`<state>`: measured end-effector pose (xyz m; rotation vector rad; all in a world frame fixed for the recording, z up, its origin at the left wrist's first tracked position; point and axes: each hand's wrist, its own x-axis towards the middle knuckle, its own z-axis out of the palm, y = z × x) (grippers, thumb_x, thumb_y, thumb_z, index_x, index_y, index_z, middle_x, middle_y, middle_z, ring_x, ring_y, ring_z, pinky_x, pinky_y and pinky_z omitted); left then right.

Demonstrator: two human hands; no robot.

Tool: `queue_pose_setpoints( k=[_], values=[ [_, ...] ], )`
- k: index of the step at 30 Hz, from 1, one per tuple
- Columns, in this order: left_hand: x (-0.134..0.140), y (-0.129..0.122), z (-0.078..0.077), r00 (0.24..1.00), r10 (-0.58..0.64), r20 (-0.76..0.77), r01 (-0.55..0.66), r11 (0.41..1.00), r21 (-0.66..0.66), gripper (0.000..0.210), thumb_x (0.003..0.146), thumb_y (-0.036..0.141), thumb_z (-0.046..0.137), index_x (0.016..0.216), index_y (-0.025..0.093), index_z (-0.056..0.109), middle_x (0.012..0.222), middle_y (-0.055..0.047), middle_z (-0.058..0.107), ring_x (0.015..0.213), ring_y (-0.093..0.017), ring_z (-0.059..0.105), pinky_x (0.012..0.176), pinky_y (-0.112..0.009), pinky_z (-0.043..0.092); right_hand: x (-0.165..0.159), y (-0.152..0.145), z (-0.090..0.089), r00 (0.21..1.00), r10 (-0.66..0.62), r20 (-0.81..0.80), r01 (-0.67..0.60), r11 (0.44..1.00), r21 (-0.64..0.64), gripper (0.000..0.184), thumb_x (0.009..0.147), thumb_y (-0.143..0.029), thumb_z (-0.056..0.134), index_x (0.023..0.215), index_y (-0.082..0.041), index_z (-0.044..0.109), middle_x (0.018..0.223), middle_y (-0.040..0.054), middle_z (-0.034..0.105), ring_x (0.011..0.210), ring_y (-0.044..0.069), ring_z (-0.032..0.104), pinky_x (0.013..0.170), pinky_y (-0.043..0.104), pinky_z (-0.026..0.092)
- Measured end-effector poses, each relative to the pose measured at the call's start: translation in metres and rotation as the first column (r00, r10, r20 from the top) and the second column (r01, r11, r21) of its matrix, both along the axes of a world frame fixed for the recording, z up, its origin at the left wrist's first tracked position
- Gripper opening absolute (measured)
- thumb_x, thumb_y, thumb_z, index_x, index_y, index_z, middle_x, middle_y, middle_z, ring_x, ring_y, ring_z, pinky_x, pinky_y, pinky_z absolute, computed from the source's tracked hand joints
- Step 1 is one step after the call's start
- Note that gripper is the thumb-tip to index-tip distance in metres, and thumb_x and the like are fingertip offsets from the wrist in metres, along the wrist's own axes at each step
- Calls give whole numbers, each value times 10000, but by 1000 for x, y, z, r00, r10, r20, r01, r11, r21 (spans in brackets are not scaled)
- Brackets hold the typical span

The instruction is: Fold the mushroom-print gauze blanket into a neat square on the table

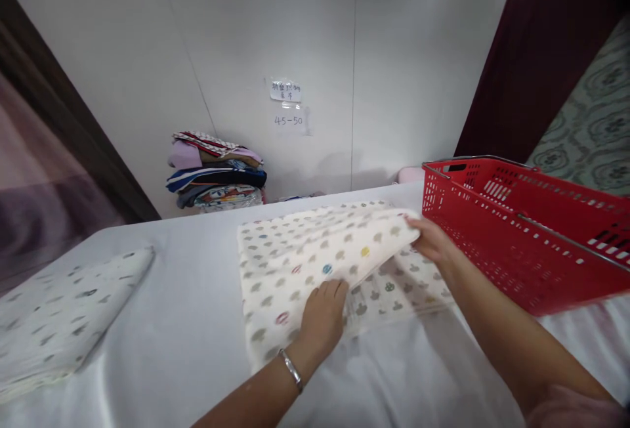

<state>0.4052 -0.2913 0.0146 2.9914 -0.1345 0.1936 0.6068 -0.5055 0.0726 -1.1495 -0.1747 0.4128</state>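
A white cloth [305,277] printed with small grey, red, blue and yellow mushroom-like shapes lies partly folded on the white-covered table [191,310]. My right hand [429,239] pinches the far right corner of its upper layer and lifts it off the layers beneath. At the near edge of that raised layer, my left hand [325,316], with a silver bracelet at the wrist, is closed with curled fingers; the fingertips are partly hidden. Off to the left lies a second white cloth [73,313], folded flat, with dark leaf-like marks.
A red plastic basket [506,237] with metal handles stands on the right, close to my right forearm. Behind the table, folded textiles [216,175] are stacked against the wall. Paper labels [288,119] are taped above, one reading 45-50. A dark curtain hangs at the left.
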Motion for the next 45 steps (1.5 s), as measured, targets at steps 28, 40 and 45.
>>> queue_pose_setpoints(
  k=[28, 40, 45],
  values=[
    [-61, 46, -15, 990, -140, -32, 140, 990, 28, 409, 768, -55, 335, 838, 193, 653, 871, -37, 617, 872, -195, 543, 782, -331, 406, -33, -139, -63, 962, -273, 3, 136, 468, -873, 89, 726, -130, 605, 783, -155, 540, 436, -38, 539, 381, 107, 509, 381, 176, 382],
    [-81, 76, -29, 996, 38, 84, -43, 997, 58, 356, 732, 14, 396, 895, 216, 640, 1009, -51, 635, 1002, -226, 549, 838, -359, 417, -25, -146, -71, 950, -283, 135, 206, 239, -949, 163, 637, -182, 707, 580, -178, 554, 370, -62, 441, 413, 100, 474, 423, 191, 336],
    [-97, 85, -32, 972, 192, 135, -198, 980, 32, 239, 796, 197, 440, 991, 187, 576, 1100, -92, 586, 1032, -245, 532, 858, -364, 430, -32, -140, -70, 937, -335, 99, 231, 383, -894, 147, 647, -138, 665, 622, -175, 524, 396, -70, 438, 414, 96, 475, 415, 186, 371]
  ],
)
